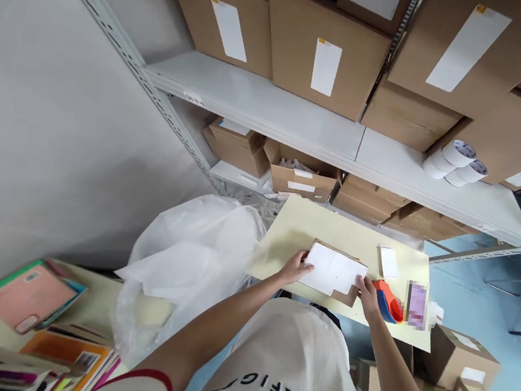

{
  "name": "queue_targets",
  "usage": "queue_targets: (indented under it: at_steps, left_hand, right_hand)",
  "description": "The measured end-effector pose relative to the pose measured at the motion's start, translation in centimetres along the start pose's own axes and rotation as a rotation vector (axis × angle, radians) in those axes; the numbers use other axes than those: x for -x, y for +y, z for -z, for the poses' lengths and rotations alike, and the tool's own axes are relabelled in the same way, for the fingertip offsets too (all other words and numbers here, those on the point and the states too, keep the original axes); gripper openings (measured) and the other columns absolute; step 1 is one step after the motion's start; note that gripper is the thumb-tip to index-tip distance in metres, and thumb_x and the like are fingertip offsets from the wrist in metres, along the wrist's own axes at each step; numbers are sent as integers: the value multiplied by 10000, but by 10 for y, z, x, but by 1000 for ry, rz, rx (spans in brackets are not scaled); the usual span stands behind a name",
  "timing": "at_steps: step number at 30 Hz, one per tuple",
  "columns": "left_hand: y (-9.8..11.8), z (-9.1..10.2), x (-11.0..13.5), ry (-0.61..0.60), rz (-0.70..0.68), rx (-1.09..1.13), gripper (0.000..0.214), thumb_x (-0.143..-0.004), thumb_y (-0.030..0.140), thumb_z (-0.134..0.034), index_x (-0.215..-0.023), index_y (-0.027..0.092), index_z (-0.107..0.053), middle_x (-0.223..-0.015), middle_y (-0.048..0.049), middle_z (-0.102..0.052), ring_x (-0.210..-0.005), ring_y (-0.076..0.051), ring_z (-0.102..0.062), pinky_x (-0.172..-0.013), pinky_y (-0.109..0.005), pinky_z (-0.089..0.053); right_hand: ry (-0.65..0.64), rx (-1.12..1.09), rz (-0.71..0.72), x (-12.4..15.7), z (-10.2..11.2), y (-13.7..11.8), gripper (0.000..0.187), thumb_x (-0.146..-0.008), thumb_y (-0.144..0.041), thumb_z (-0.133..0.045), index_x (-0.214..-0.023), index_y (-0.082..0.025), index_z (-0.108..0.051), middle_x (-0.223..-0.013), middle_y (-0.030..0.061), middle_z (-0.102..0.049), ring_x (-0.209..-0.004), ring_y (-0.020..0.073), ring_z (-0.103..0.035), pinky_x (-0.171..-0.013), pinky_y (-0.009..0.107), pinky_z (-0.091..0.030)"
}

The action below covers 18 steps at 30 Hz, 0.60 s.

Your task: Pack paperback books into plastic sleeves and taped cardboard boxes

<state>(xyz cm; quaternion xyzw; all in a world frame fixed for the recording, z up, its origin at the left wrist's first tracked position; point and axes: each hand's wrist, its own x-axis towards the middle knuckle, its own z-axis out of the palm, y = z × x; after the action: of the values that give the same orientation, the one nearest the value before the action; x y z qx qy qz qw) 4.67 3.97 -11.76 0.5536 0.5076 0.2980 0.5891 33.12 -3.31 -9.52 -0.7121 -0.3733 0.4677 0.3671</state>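
Note:
A flat white cardboard box point(333, 270) lies on a pale yellow table point(299, 228), brown on its underside. My left hand point(296, 267) grips its left edge, fingers curled over it. On the box's right edge, my right hand point(368, 295) holds on with bent fingers. Just right of that hand lies a red and blue tape dispenser point(387, 300). Behind the dispenser a small white slip point(389, 261) rests on the table.
A big clear plastic bag point(186, 265) stands left of the table. Metal shelves behind hold brown cartons point(326, 52) and tape rolls point(457, 160). Books and folders point(33, 295) lie at lower left. More cartons point(462, 360) sit on the blue floor at right.

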Motion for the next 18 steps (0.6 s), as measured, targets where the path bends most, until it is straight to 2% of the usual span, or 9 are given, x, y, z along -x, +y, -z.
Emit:
queue_targets:
  at_steps: [2, 5, 7, 11, 14, 16, 18]
  left_hand:
    - [1, 1, -6, 26, 31, -20, 547, -755, 351, -644, -1256, 156, -541, -1282, -133, -629, -1164, -288, -599, -1009, -443, -469]
    - [2, 2, -17, 26, 90, -3, 518, -755, 262, -619, -1254, 139, -559, -1266, -131, -644, -1139, -294, -615, -987, -430, -483]
    - [2, 2, -27, 7, 111, 8, 563, -737, 218, -628, -1287, 134, -543, -1270, -125, -643, -1138, -287, -617, -980, -412, -488]
    - [0, 1, -45, 49, 78, 58, 813, -656, 165, -723, -1411, 146, -420, -1370, -130, -572, -1253, -278, -542, -1046, -386, -443]
    - [-2, 2, -55, 64, 68, 53, 876, -664, 170, -728, -1450, 145, -341, -1431, -159, -505, -1295, -276, -507, -1077, -391, -420]
    - [-3, 5, -58, 65, 82, 0, 896, -693, 193, -708, -1472, 143, -269, -1448, -173, -475, -1294, -284, -507, -1076, -413, -427]
    - [-3, 10, -57, 54, 48, -95, 915, -720, 234, -699, -1487, 145, -206, -1449, -184, -461, -1295, -327, -497, -1071, -483, -427]
  right_hand:
    - [-3, -71, -37, -1, -7, -9, 602, -721, -658, -632, -1083, -177, -653, -1089, 142, -709, -972, 309, -673, -810, 448, -556]
    - [-16, -155, -18, -5, -18, -17, 608, -673, -572, -722, -1134, -183, -648, -1098, 129, -712, -1008, 306, -655, -894, 465, -513]
    - [-11, -184, -7, -10, -23, -17, 623, -650, -508, -749, -1162, -172, -636, -1106, 130, -710, -1035, 307, -642, -939, 474, -482]
    - [16, -191, -15, -24, -29, -13, 651, -618, -416, -733, -1203, -163, -604, -1154, 127, -690, -1068, 302, -620, -970, 491, -457]
    - [39, -171, 8, -33, -33, -11, 663, -626, -385, -693, -1246, -179, -579, -1210, 118, -665, -1097, 290, -602, -980, 488, -452]
    - [30, -149, 17, -36, -36, -9, 663, -653, -381, -670, -1280, -195, -560, -1243, 114, -649, -1105, 281, -599, -969, 480, -465]
    - [41, -111, 7, -34, -34, -7, 648, -695, -396, -647, -1305, -204, -543, -1263, 123, -635, -1107, 276, -601, -948, 474, -484]
